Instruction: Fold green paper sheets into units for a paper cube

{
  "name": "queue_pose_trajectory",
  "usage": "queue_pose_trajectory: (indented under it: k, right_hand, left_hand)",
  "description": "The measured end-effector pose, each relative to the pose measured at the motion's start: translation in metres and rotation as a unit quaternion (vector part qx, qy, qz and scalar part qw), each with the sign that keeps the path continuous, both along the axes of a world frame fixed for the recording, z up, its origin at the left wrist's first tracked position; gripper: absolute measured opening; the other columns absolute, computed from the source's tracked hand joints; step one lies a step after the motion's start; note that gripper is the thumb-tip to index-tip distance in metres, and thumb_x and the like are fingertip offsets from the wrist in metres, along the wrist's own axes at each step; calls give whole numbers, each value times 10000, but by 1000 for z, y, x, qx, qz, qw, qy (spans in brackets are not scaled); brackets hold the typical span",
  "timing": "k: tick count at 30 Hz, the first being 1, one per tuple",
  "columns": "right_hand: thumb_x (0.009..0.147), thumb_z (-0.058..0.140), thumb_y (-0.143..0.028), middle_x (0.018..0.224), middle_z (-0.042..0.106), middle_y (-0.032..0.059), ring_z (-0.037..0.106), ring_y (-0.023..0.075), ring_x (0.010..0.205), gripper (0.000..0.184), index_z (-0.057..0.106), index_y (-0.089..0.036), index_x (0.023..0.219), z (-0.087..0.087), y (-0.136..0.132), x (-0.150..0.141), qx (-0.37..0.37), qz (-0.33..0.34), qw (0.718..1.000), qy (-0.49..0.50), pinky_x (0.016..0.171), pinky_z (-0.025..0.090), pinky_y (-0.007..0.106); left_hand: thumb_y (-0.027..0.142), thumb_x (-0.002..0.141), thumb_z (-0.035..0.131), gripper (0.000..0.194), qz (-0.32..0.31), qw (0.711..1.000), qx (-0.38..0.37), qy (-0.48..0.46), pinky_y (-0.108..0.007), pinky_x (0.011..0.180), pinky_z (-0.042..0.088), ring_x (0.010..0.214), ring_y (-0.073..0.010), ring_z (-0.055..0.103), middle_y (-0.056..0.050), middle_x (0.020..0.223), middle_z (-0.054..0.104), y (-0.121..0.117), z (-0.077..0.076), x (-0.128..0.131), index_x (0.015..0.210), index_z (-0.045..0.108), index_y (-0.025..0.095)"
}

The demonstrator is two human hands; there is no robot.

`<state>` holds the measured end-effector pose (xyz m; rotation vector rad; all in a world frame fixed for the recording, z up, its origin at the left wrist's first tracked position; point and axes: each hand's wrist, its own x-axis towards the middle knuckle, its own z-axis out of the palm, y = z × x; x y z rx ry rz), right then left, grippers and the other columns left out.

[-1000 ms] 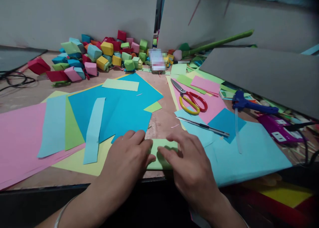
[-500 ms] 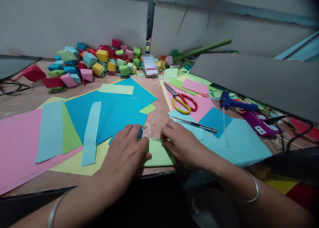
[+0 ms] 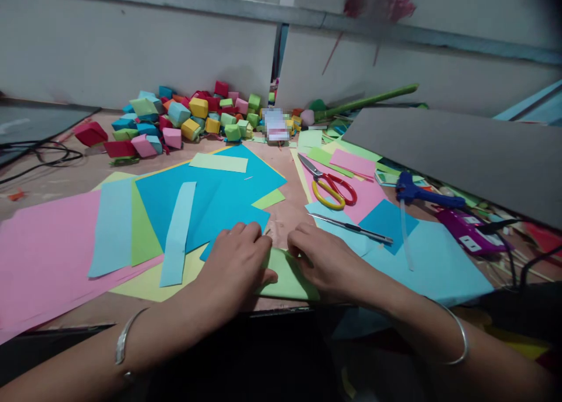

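At the table's near edge lies a light green sheet of paper point(image 3: 283, 279), apparently folded over. My left hand point(image 3: 240, 258) rests on its left part with curled fingers, the thumb on the paper. From the other side, my right hand point(image 3: 322, 258) bends its fingers onto the far right edge of the same sheet, fingertips pressed together there. Both palms hide parts of the paper. Just beyond my right hand lies a craft knife point(image 3: 351, 229). Scissors point(image 3: 329, 182) with red and yellow handles lie farther back.
Blue paper point(image 3: 219, 197), a light blue strip point(image 3: 178, 235) and pink sheets point(image 3: 52, 256) spread leftward. Small coloured paper boxes point(image 3: 197, 108) pile up behind. On the right are a blue glue gun point(image 3: 425, 192), a purple power strip point(image 3: 472, 232) and a grey board point(image 3: 456, 150).
The view has shifted, so the table appears farther right and slightly lower. Both hands stay on the green paper; a small blue patch by my left fingers no longer shows.
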<state>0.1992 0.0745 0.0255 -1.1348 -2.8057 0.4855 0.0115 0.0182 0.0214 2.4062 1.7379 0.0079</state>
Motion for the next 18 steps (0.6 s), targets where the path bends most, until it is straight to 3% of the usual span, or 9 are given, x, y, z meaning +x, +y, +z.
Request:
queue_pose_trajectory:
  k: [3,6,8,10,12,15,18]
  right_hand:
    - [749,524,-25,720,524,-23,423,122,624,176,523,-194,798,-2,2,-1,-22,5,1000,-4,548,247,252]
    - [764,550,-55,782,551,1,474,126,693,132,541,-187,761,-3,5,0,-24,21,999,4,578,287,241]
    - [755,560,-57,836,574,22,503,135,749,125,564,-182,751,-2,7,0,-19,31,999,11,599,307,239]
    - [730,555,-35,802,593,11,512,130,723,150,583,-181,746,5,11,0,-26,25,999,22,593,307,237]
    - [732,538,-23,732,610,-12,516,119,670,175,607,-182,745,18,19,-4,-35,15,998,44,587,309,237]
    - [763,527,-21,766,661,-13,557,121,697,219,668,-183,807,37,44,-17,-21,12,995,98,623,348,239]
    - [781,578,-53,808,700,2,599,137,760,189,711,-171,845,41,79,-40,-49,-19,990,132,657,395,236]
  left_hand:
    - [358,817,696,299,2,1000,5,-11,-411,788,440,990,-307,543,-119,1088,602,1,-1,-1,1029,610,164]
    - [297,798,697,284,5,1000,10,-30,-395,762,440,952,-293,561,-104,1052,624,1,-3,0,1020,591,155]
    - [228,824,636,173,10,999,5,-44,-368,719,431,879,-264,587,-81,979,651,0,-1,0,979,595,163]
    - [169,861,540,111,21,997,-2,-72,-339,674,416,809,-235,608,-57,898,676,1,4,-3,941,616,180]
    - [144,875,483,195,35,992,5,-120,-316,662,410,801,-219,626,-46,882,701,7,14,-11,958,651,198]
    - [148,835,518,252,71,982,35,-173,-318,696,412,848,-226,641,-47,932,732,31,31,-29,985,710,213]
    - [149,742,604,243,145,959,27,-242,-321,710,414,830,-231,634,-46,844,735,69,38,-51,928,752,198]
